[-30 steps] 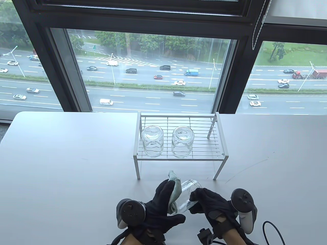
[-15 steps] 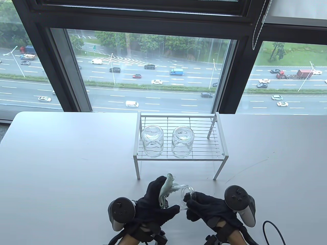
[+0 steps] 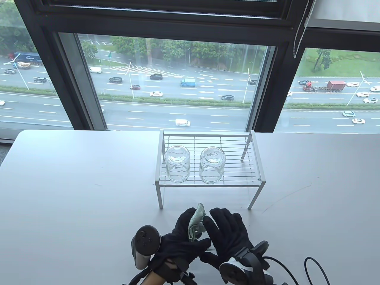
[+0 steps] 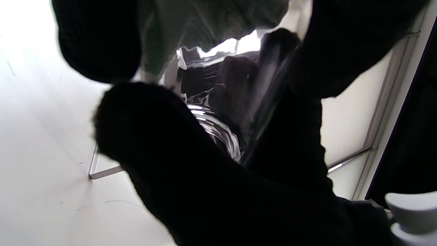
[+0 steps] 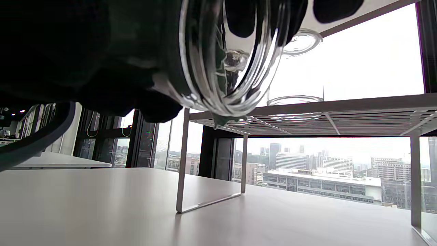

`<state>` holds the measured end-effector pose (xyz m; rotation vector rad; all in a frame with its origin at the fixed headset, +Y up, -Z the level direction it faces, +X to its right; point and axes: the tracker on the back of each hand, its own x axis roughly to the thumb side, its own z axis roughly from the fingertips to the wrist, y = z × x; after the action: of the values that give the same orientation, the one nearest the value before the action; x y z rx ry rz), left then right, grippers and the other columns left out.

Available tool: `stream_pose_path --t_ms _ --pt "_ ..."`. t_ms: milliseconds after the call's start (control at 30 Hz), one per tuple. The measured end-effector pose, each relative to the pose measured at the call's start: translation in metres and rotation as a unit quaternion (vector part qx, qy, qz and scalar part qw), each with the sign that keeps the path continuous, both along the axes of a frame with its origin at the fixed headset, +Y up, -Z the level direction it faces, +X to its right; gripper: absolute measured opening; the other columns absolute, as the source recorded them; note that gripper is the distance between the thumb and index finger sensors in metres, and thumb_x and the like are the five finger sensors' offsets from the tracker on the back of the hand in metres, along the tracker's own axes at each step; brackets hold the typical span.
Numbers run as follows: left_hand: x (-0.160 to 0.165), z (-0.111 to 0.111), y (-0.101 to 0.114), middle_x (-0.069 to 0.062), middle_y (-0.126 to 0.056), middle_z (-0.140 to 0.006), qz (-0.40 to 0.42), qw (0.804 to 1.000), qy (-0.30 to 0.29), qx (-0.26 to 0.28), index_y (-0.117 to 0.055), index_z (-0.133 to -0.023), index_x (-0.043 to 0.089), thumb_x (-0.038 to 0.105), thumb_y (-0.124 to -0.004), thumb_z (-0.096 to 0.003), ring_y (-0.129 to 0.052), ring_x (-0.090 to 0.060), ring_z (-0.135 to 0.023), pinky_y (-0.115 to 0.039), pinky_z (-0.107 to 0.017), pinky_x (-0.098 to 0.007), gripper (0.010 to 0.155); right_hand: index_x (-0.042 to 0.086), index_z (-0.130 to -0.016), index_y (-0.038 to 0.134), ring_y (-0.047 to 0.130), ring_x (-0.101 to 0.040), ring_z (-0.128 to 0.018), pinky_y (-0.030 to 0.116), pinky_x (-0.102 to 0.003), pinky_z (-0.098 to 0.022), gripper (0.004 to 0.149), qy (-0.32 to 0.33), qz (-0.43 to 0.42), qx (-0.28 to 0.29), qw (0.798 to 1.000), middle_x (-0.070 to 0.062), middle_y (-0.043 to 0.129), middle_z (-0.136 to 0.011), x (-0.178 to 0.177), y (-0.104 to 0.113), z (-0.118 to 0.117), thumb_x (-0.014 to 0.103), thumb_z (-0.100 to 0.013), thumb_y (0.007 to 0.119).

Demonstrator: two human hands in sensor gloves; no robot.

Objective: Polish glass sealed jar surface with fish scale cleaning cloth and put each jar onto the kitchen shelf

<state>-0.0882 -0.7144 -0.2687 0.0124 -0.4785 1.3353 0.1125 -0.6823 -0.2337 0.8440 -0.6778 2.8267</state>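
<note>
In the table view my left hand [image 3: 181,234] grips a pale green cloth [image 3: 197,220] near the table's front edge. My right hand [image 3: 227,233] lies palm down right beside it and hides the jar. The right wrist view shows the clear glass jar [image 5: 232,68] on its side above the table, its open threaded mouth towards the camera, with my fingers round it. In the left wrist view the cloth [image 4: 205,24] lies against the jar [image 4: 215,126] between both gloves. Two more jars [image 3: 177,166] [image 3: 211,166] stand upside down on the white wire shelf [image 3: 256,166].
The shelf's right half is bare wire. Its legs [image 5: 182,164] stand just beyond my hands. A black cable [image 3: 317,267] loops at the table's front right. A large window runs along the far table edge.
My right hand has turned palm down and shifted left over the jar, hiding it in the table view. Its tracker now points towards the front edge. The left hand with the cloth has barely moved.
</note>
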Motion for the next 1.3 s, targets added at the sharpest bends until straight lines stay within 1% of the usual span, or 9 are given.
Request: stream_pose_path --t_ms 200,433,500,600,767,867,1100,1167,1300 --pt "0.004 0.0 0.001 -0.035 -0.05 -0.106 -0.034 0.998 -0.015 0.045 -0.032 -0.112 0.019 0.065 -0.086 -0.0467 -0.079 -0.057 -0.075 -0.086 -0.049 -0.05 0.096 0.018 -0.11 0.035 0.08 -0.041 -0.086 0.059 -0.063 -0.068 0.107 0.0 -0.004 0.012 1.0 -0.018 0.065 -0.105 0.001 0.001 0.001 0.066 -0.031 0.09" --pt "0.005 0.005 0.011 -0.035 -0.039 -0.112 -0.098 0.986 -0.016 0.135 -0.031 -0.113 0.022 0.062 -0.078 -0.0503 -0.072 -0.06 -0.084 -0.085 -0.049 -0.053 0.088 0.013 -0.109 0.036 0.087 -0.042 -0.081 0.065 -0.063 -0.065 0.107 0.013 -0.112 -0.114 0.987 -0.019 0.07 -0.101 0.011 -0.001 -0.011 0.068 -0.033 0.087" --pt "0.005 0.005 0.013 -0.034 -0.04 -0.113 -0.101 0.983 -0.015 0.15 -0.033 -0.113 0.022 0.06 -0.077 -0.0513 -0.073 -0.059 -0.084 -0.085 -0.049 -0.052 0.085 0.012 -0.109 0.036 0.089 -0.042 -0.079 0.066 -0.062 -0.063 0.107 0.021 -0.167 -0.168 0.971 -0.02 0.072 -0.1 0.018 -0.003 -0.017 0.068 -0.033 0.086" --pt "0.004 0.006 0.015 -0.032 -0.042 -0.114 -0.084 0.985 -0.014 0.153 -0.039 -0.112 0.021 0.058 -0.074 -0.0523 -0.075 -0.059 -0.083 -0.086 -0.049 -0.051 0.078 0.01 -0.109 0.037 0.09 -0.043 -0.076 0.067 -0.063 -0.062 0.107 0.045 -0.251 -0.256 0.932 -0.021 0.073 -0.099 0.025 -0.008 -0.026 0.068 -0.034 0.086" --pt "0.002 0.005 0.015 -0.029 -0.047 -0.114 -0.062 0.986 -0.017 0.152 -0.045 -0.11 0.021 0.058 -0.071 -0.0526 -0.077 -0.058 -0.082 -0.086 -0.048 -0.05 0.073 0.01 -0.108 0.041 0.091 -0.042 -0.075 0.069 -0.063 -0.061 0.106 0.078 -0.326 -0.35 0.875 -0.02 0.075 -0.097 0.031 -0.016 -0.034 0.069 -0.034 0.087" --pt "0.0 0.004 0.015 -0.029 -0.051 -0.113 -0.042 0.988 -0.023 0.144 -0.048 -0.11 0.022 0.06 -0.07 -0.0523 -0.08 -0.056 -0.081 -0.087 -0.047 -0.049 0.073 0.009 -0.107 0.046 0.093 -0.041 -0.073 0.07 -0.062 -0.06 0.105 0.097 -0.366 -0.402 0.834 -0.02 0.078 -0.096 0.034 -0.021 -0.038 0.07 -0.033 0.088" --pt "-0.004 -0.002 0.01 -0.026 -0.062 -0.111 0.0 0.993 -0.036 0.113 -0.052 -0.109 0.023 0.07 -0.066 -0.0491 -0.087 -0.048 -0.073 -0.09 -0.041 -0.043 0.078 0.008 -0.105 0.053 0.099 -0.036 -0.065 0.075 -0.058 -0.057 0.102 0.167 -0.442 -0.513 0.717 -0.018 0.086 -0.09 0.035 -0.037 -0.045 0.075 -0.035 0.083" --pt "-0.005 -0.004 0.007 -0.025 -0.064 -0.111 -0.001 0.994 -0.041 0.098 -0.053 -0.109 0.024 0.074 -0.065 -0.0472 -0.087 -0.05 -0.075 -0.089 -0.041 -0.044 0.081 0.008 -0.105 0.054 0.099 -0.036 -0.065 0.075 -0.058 -0.057 0.102 0.183 -0.45 -0.522 0.701 -0.018 0.087 -0.089 0.035 -0.039 -0.046 0.076 -0.035 0.082" --pt "-0.008 -0.004 0.008 -0.025 -0.071 -0.107 0.01 0.993 -0.043 0.107 -0.06 -0.107 0.023 0.075 -0.068 -0.0454 -0.09 -0.05 -0.071 -0.09 -0.038 -0.045 0.081 0.007 -0.106 0.054 0.096 -0.039 -0.071 0.072 -0.059 -0.06 0.103 0.204 -0.426 -0.516 0.715 -0.015 0.087 -0.092 0.032 -0.038 -0.046 0.074 -0.034 0.085"
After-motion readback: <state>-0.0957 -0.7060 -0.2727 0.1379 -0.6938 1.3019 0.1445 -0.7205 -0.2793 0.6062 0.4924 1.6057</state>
